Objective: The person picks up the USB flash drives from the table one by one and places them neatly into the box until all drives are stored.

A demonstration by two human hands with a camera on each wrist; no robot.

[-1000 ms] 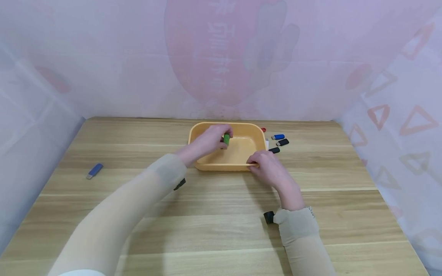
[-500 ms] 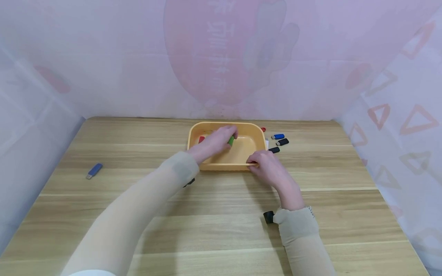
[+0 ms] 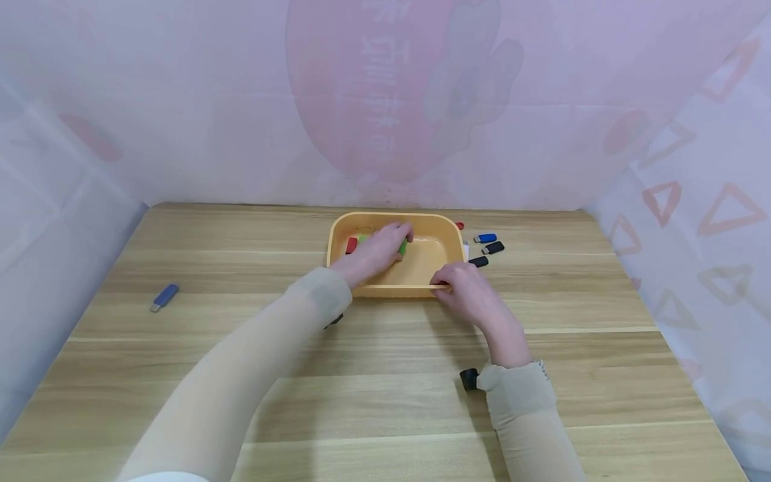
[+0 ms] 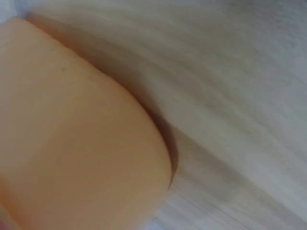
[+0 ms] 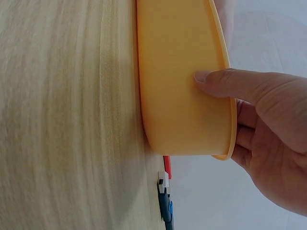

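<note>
1. Green USB stick [image 3: 401, 248]: low inside the yellow tray [image 3: 442, 231], pinched in left hand [image 3: 376, 251]; best released close above the floor, beside the red stick [image 3: 351, 245].
2. Right hand [image 3: 466, 289] clasping the near rim, thumb [image 5: 225, 81] outside; worth holding firm.
3. Wooden table [image 3: 241, 281] beneath.
</note>
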